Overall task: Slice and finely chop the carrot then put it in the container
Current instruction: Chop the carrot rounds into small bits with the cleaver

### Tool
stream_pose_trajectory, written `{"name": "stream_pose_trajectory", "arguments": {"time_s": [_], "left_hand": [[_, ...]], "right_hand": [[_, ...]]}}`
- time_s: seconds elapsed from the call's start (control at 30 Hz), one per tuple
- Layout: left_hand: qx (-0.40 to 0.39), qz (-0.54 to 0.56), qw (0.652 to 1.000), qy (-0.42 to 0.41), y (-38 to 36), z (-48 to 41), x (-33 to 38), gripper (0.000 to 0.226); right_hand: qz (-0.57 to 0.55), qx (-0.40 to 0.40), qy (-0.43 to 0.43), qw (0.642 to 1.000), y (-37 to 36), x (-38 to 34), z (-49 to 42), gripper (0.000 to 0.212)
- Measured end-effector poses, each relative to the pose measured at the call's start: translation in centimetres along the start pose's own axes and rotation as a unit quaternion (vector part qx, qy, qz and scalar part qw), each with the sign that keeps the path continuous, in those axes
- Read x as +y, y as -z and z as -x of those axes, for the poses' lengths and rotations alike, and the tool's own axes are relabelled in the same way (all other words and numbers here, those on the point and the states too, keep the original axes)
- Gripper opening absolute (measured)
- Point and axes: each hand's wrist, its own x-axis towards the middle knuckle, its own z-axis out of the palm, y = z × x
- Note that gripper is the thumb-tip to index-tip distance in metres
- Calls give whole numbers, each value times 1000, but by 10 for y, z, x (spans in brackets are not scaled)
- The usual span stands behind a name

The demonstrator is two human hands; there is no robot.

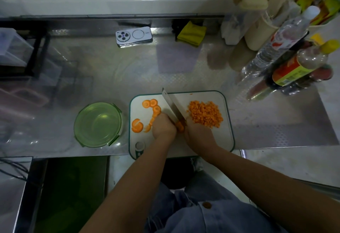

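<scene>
On the board (227, 133), your left hand (163, 127) curls over slices (155, 112); your right hand (198, 133) grips the knife (173, 104). Chopped carrot (206, 116) just beyond right hand. Container (98, 124) left of left hand.

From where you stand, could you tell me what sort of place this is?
Probably a kitchen: a steel counter holds a cutting board with chopped carrot, and sauce bottles stand nearby.

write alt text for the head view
A person chops carrot on a board: the right hand grips a knife, the left hand holds slices beside the blade. A chopped pile lies right of the knife; a green container sits left of the board.
</scene>
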Motion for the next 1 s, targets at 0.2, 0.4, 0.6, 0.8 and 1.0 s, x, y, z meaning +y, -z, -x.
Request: {"name": "stream_pose_trajectory", "arguments": {"time_s": [0.2,0.4,0.6,0.8,1.0], "left_hand": [[24,18,1000,2,-5,3,-5,7],[19,37,999,11,-4,4,-5,11],[21,33,999,7,-4,2,-5,8],[15,36,999,19,-3,-2,-2,10],[25,26,999,17,-5,-1,-4,7]], "right_hand": [[-24,33,14,999,9,5,4,42],[8,3,29,1000,12,2,9,28],[30,-20,19,999,9,-1,9,29],[3,-11,10,1000,4,-2,0,18],[-18,-12,14,1000,0,-5,-3,21]]}}
